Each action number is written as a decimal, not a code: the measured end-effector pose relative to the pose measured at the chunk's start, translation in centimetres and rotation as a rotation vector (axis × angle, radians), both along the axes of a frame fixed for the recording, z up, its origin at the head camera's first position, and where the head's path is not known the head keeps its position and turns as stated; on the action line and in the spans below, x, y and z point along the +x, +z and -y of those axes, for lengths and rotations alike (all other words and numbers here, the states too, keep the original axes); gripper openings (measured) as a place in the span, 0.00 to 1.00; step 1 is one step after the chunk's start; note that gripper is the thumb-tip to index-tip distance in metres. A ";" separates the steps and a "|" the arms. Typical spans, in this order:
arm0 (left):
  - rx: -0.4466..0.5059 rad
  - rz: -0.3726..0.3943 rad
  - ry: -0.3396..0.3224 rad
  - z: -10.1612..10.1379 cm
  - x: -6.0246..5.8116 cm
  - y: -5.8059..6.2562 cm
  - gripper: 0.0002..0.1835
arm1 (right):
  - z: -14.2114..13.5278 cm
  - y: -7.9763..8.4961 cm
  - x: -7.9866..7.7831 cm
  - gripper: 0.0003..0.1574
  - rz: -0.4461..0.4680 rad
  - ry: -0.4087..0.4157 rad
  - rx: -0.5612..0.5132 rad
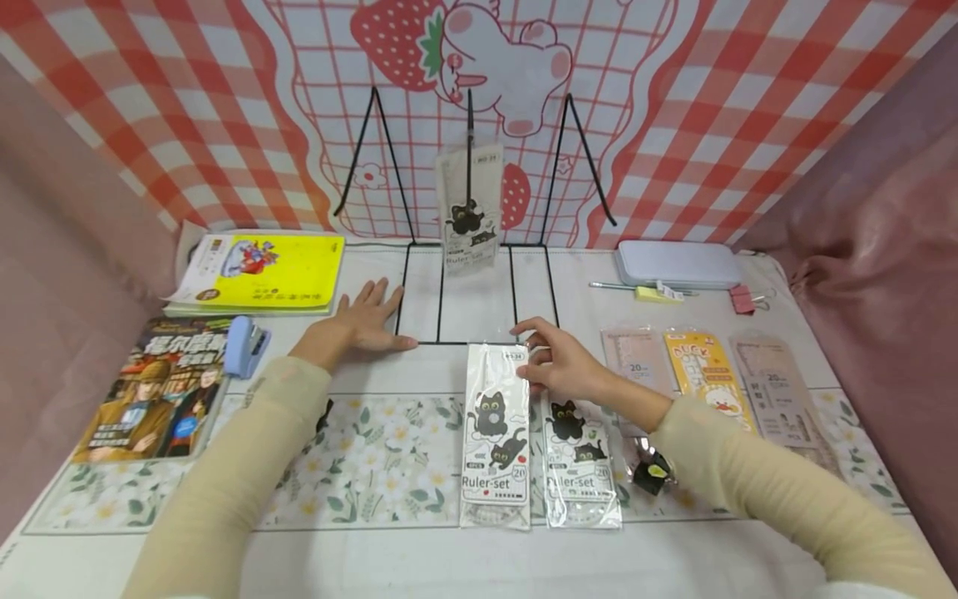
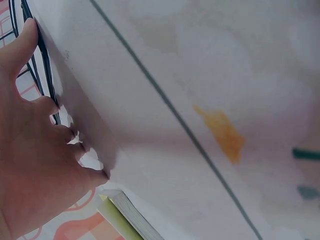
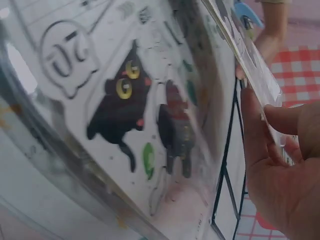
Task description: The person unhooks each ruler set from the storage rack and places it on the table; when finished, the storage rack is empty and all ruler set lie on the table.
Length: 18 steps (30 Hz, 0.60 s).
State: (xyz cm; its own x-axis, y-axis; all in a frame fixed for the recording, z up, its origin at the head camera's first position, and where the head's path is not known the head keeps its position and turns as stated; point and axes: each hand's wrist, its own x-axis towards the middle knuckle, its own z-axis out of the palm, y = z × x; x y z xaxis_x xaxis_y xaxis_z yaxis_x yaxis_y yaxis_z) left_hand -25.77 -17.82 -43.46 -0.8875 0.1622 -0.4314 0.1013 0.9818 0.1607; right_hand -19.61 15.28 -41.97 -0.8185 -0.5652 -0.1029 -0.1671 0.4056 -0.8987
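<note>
My right hand (image 1: 561,362) pinches the upper right edge of a ruler set packet (image 1: 494,433) with black cats printed on it. In the right wrist view, the thumb lies on one face of this packet (image 3: 255,65). A matching ruler set packet (image 1: 580,453) lies just to the right, partly under that hand. With fingers spread, my left hand (image 1: 365,324) rests at the left side of the black wire rack's base (image 1: 440,291). One more ruler set packet (image 1: 470,229) hangs from the rack's middle hook. Both side hooks hold nothing.
At left are a yellow book (image 1: 292,270), a magazine (image 1: 160,391) and a blue stapler (image 1: 243,345). On the right lie a pencil case (image 1: 677,264), a pencil, a red binder clip (image 1: 743,299), a yellow duck packet (image 1: 703,374) and pink ruler packets (image 1: 774,391). A checked cloth stands behind.
</note>
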 end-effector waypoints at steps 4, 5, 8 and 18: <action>0.007 -0.004 -0.003 0.1 0.0 0.1 0.56 | 0.2 -0.1 0.0 0.33 0.028 -0.003 0.081; 0.010 -0.004 -0.005 0.1 0.0 0.2 0.56 | 0.2 0.0 0.0 0.33 0.047 -0.005 0.097; 0.017 0.000 -0.001 0.1 0.0 0.2 0.55 | 0.2 0.2 -0.1 0.34 0.104 0.000 0.119; 0.020 0.010 -0.003 0.2 0.1 0.3 0.55 | -0.5 0.6 -0.6 0.36 0.198 0.020 0.118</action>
State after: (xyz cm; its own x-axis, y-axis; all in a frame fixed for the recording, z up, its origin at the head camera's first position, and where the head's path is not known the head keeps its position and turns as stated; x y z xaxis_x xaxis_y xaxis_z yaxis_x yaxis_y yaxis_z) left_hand -25.67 -18.01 -43.19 -0.8828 0.1730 -0.4368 0.1021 0.9782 0.1811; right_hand -20.18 15.75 -41.39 -0.7645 -0.5560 -0.3262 -0.0017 0.5078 -0.8615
